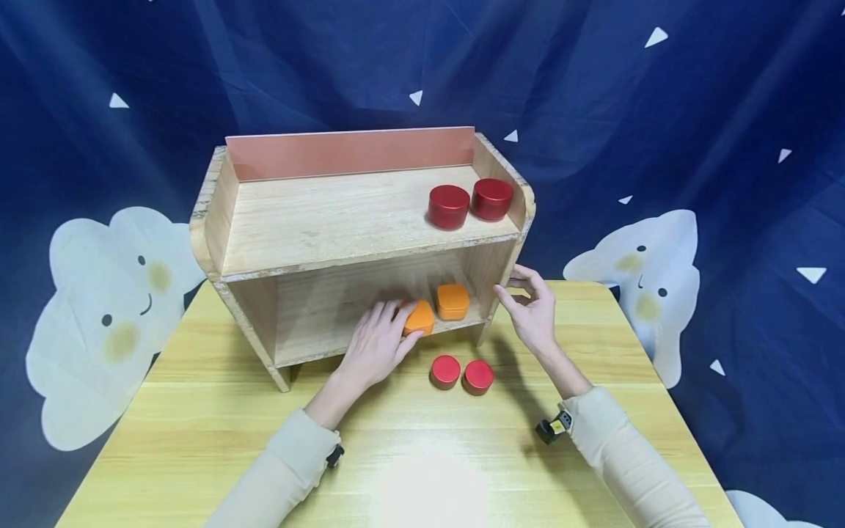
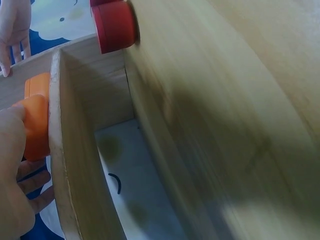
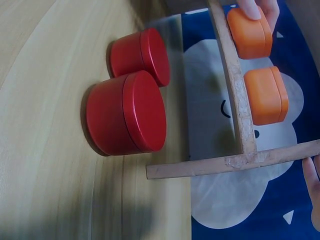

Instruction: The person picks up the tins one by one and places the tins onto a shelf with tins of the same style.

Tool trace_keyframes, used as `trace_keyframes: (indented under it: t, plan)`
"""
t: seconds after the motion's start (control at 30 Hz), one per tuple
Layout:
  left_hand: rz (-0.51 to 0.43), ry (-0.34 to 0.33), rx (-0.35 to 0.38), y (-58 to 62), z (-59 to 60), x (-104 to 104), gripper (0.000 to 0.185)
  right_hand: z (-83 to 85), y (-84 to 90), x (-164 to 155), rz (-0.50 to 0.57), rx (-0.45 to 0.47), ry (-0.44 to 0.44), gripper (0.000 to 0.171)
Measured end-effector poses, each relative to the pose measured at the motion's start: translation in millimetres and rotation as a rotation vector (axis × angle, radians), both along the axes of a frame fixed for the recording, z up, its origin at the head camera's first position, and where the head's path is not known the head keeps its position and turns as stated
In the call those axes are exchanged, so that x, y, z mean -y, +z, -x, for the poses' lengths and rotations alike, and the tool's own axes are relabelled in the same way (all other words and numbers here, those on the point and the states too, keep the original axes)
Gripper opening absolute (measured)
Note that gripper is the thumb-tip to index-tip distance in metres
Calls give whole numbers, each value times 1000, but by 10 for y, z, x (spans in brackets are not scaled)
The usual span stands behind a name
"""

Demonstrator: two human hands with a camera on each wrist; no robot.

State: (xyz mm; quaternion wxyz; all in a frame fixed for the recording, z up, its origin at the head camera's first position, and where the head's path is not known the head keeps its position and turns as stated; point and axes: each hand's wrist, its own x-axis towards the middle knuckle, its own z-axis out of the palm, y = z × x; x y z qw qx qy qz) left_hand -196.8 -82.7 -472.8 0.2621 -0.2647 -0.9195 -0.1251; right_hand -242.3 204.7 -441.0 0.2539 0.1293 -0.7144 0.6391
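A wooden shelf stands on the table. My left hand pinches an orange square tin at the lower board's front edge, thumb on its near side. Right of it on the same board sits another orange tin, also visible in the right wrist view as an orange tin. My right hand touches the shelf's right side panel with its fingertips, its fingers loosely bent. In the right wrist view only part of that hand shows, beside the panel's edge.
Two red round tins, a left one and a right one, stand on the table before the shelf. Two larger-looking red tins, one beside another, stand at the top board's right end. A blue curtain hangs behind.
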Motion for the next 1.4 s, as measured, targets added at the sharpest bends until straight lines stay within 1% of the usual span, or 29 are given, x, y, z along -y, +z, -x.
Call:
trace_keyframes:
  t: [0.23, 0.5, 0.77, 0.97, 1.2, 1.4]
  plan:
    - [8, 16, -22, -8, 65, -19, 51, 11, -11, 0, 5, -3, -3, 42]
    - [14, 32, -30, -13, 134, -23, 52, 22, -16, 0, 12, -5, 2, 42]
    - [5, 43, 8, -13, 178, -35, 53, 17, -22, -1, 9, -9, 4, 42]
    - [4, 46, 18, -17, 215, -35, 55, 17, -27, -4, -2, -6, -4, 43]
    - [-3, 42, 46, -22, 225, -27, 58, 9, -17, -1, -4, -3, -5, 43]
    - [-34, 22, 45, -24, 182, -7, 63, 12, -25, -3, 1, -3, -6, 43]
